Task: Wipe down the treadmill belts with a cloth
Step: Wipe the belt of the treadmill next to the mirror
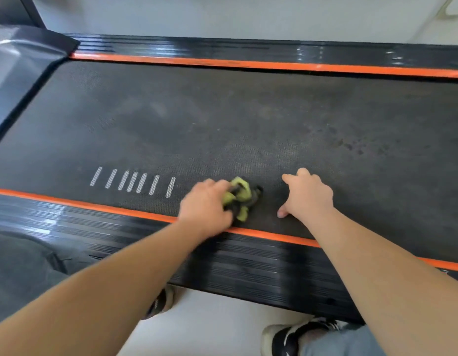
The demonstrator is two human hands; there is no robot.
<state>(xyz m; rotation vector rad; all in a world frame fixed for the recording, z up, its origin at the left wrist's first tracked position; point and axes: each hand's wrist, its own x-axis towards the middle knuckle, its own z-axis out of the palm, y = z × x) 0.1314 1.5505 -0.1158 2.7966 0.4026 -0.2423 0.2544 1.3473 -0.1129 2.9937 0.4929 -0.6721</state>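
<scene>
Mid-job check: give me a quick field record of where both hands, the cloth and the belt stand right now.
left hand: gripping the cloth, near the belt's close edge
right hand: empty, fingers spread, braced on the belt
cloth: yellow-green and dark, bunched, on the belt
belt: black, dusty smudges and spots toward the right
white dashes: printed on the belt, left of the cloth
side rail: ribbed black, orange stripe, nearest the person

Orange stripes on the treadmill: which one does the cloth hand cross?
The near orange stripe, by the ribbed side rail; the left hand on the cloth overlaps it. The far orange stripe lies beyond the belt.
</scene>
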